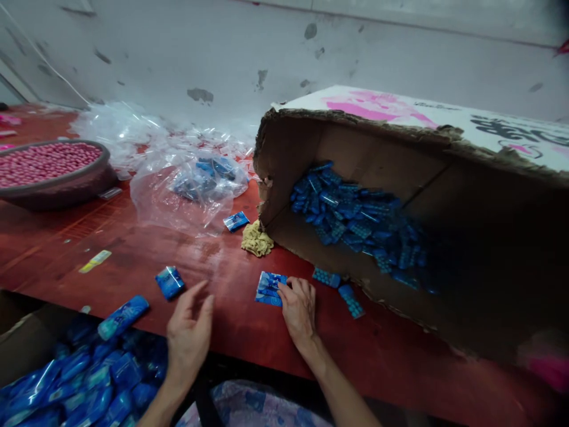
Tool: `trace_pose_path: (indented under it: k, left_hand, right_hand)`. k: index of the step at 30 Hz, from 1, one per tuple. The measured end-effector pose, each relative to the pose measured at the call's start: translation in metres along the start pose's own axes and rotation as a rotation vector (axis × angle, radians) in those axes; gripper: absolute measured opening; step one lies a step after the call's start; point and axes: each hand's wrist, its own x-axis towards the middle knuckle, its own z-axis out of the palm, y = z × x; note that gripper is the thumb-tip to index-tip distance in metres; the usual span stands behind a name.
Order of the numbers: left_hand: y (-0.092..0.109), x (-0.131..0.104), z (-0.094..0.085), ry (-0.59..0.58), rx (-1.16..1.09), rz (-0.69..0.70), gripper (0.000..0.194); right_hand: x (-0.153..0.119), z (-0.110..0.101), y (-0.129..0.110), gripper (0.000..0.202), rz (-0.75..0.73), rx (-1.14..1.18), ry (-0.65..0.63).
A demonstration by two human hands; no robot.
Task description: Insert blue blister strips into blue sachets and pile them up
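My left hand (189, 335) is over the table's near edge, its thumb and fingers apart and nothing between them. Just beyond its fingertips lies a small shiny blue packet (169, 281). My right hand (300, 305) has its thumb and curled fingers on the right edge of a flat blue printed packet (267, 287) on the red table (231, 320). Right of that hand, two small blue blister-like packs (351, 300) lie by the torn edge of a cardboard box. A longer blue packet (123, 317) rests at the table's near edge on the left.
The cardboard box (302, 142), on its side, holds many blue packs (355, 219). Nearby are a yellow crumpled lump (256, 239), another blue packet (236, 220), a clear plastic bag (155, 201) and a basin (104, 169) of pink beads. Blue packets (98, 379) fill a container below left.
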Motion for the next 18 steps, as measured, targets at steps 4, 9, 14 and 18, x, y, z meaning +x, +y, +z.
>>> trace_pose_path:
  k: [4, 9, 14, 18]
  left_hand:
    - [-0.003, -0.031, 0.038, -0.276, -0.252, -0.325, 0.038]
    - [0.001, -0.043, 0.059, -0.401, -0.494, -0.595, 0.039]
    - [0.005, -0.042, 0.06, -0.436, -0.551, -0.593, 0.025]
    - [-0.003, -0.044, 0.062, -0.424, -0.478, -0.562, 0.022]
  right_hand:
    - [-0.008, -0.005, -0.003, 0.017, -0.013, 0.023, 0.034]
    - [-0.025, -0.028, -0.015, 0.019, -0.048, 0.144, 0.081]
    - [-0.039, -0.03, -0.02, 0.027, 0.048, 0.541, 0.082]
    - [-0.034, -0.02, -0.015, 0.03, 0.392, 1.088, -0.086]
